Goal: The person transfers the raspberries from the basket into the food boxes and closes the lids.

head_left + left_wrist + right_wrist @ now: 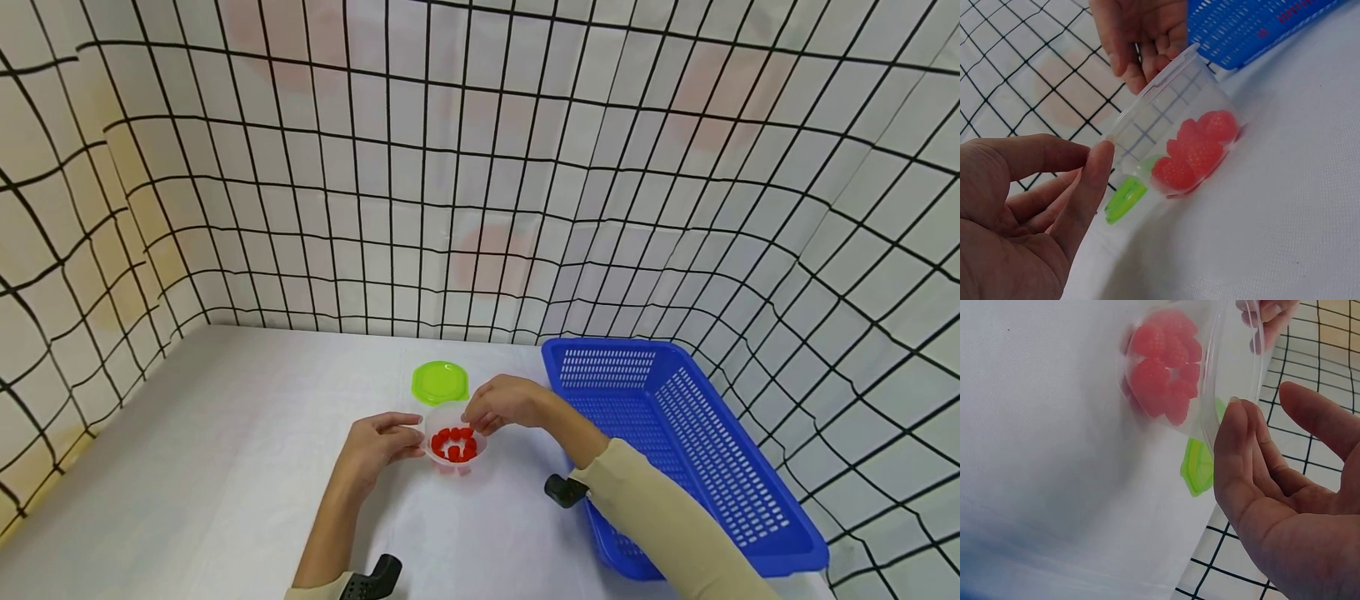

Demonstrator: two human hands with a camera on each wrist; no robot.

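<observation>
Nearest the person, the left hand (378, 446) steadies the small clear plastic cup of red raspberry-like pieces (455, 446) from its left side, thumb and fingertips touching the rim. The cup stands upright on the white desk (225, 467), mouth up, between both hands. The right hand (504, 404) hovers at the cup's right rim, fingers loosely bent and holding nothing I can see. Just beyond lies the round lime-green plastic lid (439, 382); to the right, the blue perforated plastic basket (720, 467).

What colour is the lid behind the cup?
Bright green; the lid shows best in the head view.
</observation>
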